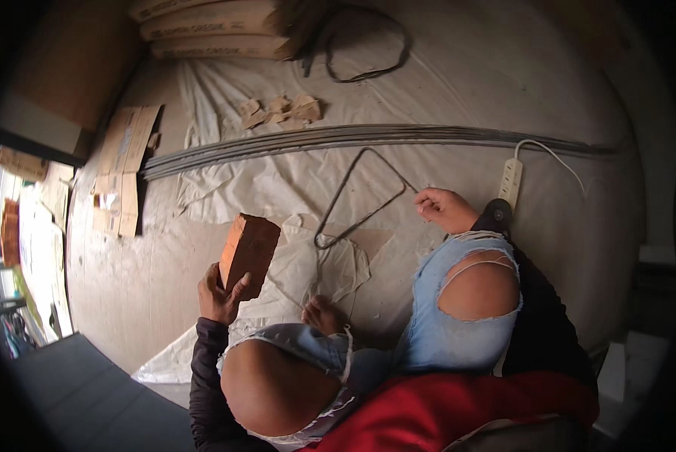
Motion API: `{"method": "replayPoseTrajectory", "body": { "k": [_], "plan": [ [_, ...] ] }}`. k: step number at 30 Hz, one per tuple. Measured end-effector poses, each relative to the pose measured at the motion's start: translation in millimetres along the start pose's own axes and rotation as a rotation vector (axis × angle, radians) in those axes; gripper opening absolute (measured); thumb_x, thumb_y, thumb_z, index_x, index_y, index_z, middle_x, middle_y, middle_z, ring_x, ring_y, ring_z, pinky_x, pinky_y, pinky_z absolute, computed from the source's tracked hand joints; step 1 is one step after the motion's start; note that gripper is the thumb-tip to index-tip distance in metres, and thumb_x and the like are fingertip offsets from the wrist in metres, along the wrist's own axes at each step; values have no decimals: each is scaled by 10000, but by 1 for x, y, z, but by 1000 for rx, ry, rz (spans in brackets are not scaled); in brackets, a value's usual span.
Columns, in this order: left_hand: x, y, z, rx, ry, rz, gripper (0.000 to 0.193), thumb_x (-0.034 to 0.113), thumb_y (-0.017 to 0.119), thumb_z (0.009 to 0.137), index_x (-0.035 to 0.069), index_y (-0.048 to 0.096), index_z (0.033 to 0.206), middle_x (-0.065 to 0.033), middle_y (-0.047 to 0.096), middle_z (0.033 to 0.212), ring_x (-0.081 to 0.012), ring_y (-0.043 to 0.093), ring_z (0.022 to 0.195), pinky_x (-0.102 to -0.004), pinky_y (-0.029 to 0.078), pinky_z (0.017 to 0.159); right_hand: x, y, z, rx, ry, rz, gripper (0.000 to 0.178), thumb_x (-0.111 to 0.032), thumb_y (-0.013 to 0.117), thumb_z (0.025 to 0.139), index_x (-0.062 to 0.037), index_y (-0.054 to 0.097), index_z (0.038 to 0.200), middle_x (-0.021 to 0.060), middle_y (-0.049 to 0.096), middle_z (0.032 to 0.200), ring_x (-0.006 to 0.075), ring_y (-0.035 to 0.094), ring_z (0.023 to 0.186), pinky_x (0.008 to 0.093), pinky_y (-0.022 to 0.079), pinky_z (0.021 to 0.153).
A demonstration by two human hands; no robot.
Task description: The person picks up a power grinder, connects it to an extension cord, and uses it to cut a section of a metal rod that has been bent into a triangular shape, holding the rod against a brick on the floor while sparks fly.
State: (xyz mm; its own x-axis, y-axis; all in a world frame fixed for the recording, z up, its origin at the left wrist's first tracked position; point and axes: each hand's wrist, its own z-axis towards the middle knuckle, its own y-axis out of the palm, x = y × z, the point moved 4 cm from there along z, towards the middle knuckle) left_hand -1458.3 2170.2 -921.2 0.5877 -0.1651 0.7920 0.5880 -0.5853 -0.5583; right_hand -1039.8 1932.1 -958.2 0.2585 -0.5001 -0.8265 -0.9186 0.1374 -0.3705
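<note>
My left hand [219, 297] grips a reddish-orange brick [250, 255] from its lower end, the thumb on its near face. The brick is tilted up above the floor. At right, my right hand [446, 209] pinches one end of a thin dark metal rod [366, 151] bent into a rough triangle. Its loop stretches leftward from my fingertips, over plastic sheeting [278, 188] on the floor. My right wrist rests near my knee in torn jeans.
Long thin metal bars [278, 144] lie across the floor ahead. A white power strip [511, 181] with a cord stands right of my right hand. Stacked sacks [217, 26] and coiled dark wire [407, 47] are farther back. Flattened cardboard [127, 162] lies at left.
</note>
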Motion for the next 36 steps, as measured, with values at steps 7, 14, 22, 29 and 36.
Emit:
{"method": "replayPoseTrajectory", "body": {
  "k": [7, 14, 22, 29, 36],
  "plan": [
    [191, 184, 152, -563, 482, 371, 624, 499, 733, 728, -52, 606, 993, -187, 657, 825, -296, 663, 778, -366, 514, 715, 39, -48, -147, 648, 57, -55, 113, -134, 625, 801, -54, 648, 878, 56, 655, 730, 141, 620, 658, 285, 491, 635],
    [252, 406, 182, -975, 481, 390, 609, 494, 729, 707, -21, 645, 1019, -176, 683, 901, -276, 676, 846, -361, 531, 752, 145, -107, -247, 1032, 357, -381, 483, -150, 708, 679, -57, 524, 1116, 148, 568, 1015, 318, 565, 985, 402, 454, 865],
    [259, 489, 185, -892, 422, 547, 533, 487, 728, 715, 44, 691, 1007, -160, 696, 875, -254, 685, 829, -353, 526, 772, 216, -110, -212, 618, 611, -325, 779, -245, 800, 604, -35, 427, 1255, 205, 525, 1190, 384, 501, 1120, 434, 418, 947],
    [270, 471, 178, -411, 999, 699, 397, 412, 741, 726, 88, 703, 953, -108, 676, 858, -292, 632, 854, -389, 515, 724, 233, -113, -210, 701, 514, -113, 700, -208, 817, 588, -14, 516, 1189, 169, 599, 1100, 329, 579, 1038, 405, 454, 909],
    [263, 450, 125, -483, 585, -116, 290, 311, 711, 808, 28, 663, 847, -94, 634, 783, -248, 628, 765, -371, 493, 698, 168, -135, -208, 664, 263, 474, 646, -110, 803, 592, 39, 533, 1159, 100, 629, 1064, 169, 603, 973, 307, 466, 876]
  ]
}}
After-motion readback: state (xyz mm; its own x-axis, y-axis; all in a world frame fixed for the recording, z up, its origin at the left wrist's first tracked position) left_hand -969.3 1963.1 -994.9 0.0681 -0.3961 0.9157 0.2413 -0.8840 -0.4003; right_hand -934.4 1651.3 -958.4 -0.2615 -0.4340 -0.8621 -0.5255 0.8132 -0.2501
